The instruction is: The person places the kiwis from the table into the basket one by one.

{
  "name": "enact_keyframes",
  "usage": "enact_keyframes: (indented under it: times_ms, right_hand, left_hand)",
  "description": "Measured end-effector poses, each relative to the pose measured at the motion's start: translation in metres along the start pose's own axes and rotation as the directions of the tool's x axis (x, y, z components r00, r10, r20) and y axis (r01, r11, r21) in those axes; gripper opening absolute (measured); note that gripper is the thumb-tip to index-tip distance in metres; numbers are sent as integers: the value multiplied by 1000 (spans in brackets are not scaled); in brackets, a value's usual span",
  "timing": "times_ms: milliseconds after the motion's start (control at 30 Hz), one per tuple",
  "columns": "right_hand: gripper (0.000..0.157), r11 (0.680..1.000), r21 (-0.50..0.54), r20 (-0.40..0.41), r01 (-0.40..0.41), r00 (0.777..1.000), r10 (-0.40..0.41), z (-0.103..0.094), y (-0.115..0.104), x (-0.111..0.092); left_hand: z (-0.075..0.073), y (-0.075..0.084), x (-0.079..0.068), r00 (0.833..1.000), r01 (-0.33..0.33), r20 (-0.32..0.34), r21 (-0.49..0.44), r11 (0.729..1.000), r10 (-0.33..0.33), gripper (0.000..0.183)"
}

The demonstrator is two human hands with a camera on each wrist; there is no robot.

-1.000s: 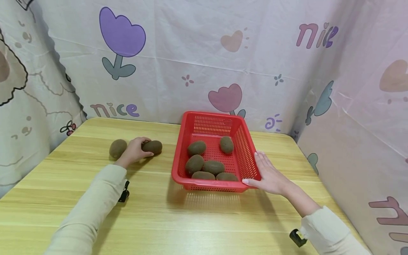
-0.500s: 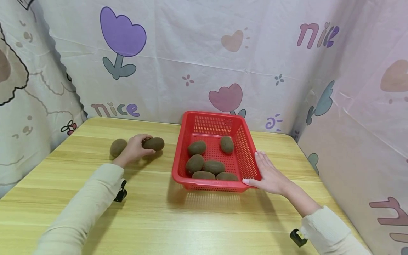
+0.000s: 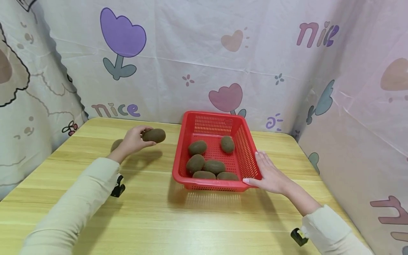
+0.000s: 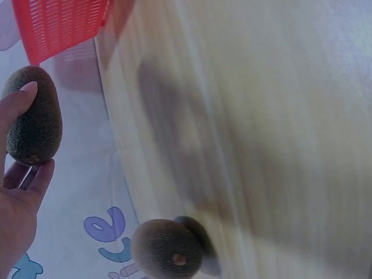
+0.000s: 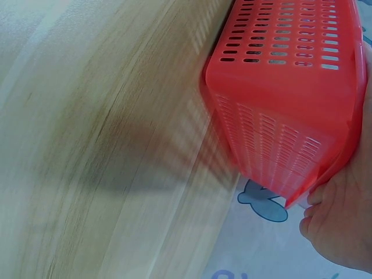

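My left hand (image 3: 134, 140) pinches a brown fuzzy kiwi (image 3: 154, 135) between thumb and fingers. In the left wrist view this held kiwi (image 4: 39, 125) hangs above the wooden table, apart from its shadow. Another kiwi (image 3: 116, 144) lies on the table behind my left wrist, partly hidden in the head view. A red plastic basket (image 3: 208, 182) stands right of centre, with several kiwis (image 3: 195, 164) on its floor. My right hand (image 3: 273, 178) rests at its near right corner, thumb on the front rim, fingers stretched along the right side.
Under everything is a light wooden table (image 3: 153, 216). A printed cloth (image 3: 178, 46) hangs behind it and along both sides. In the left wrist view the second kiwi (image 4: 163, 247) sits near the table's back edge. A small black device is strapped at each wrist.
My left hand has lifted the kiwi off the table, upward and slightly to the right. The right hand and the basket have stayed in place.
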State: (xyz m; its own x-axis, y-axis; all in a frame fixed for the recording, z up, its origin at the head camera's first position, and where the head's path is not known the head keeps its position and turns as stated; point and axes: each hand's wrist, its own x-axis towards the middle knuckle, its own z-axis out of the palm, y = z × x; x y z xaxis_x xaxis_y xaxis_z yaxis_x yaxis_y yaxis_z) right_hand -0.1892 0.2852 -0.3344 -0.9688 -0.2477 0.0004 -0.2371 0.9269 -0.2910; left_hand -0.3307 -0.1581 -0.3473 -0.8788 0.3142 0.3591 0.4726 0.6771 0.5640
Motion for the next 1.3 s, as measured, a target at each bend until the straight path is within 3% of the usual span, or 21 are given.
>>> enact_keyframes:
  times_ms: [733,1300]
  right_hand:
    - [104,1000,10,-8,-2,1000,2,0,1,0]
    - [104,1000,6,-3,-13,1000,13,0,-1,0]
  left_hand:
    - [-9,47,22,999,-26,24,-24,999,26,52]
    - [18,86,38,993,-73,80,-101,992,82,52]
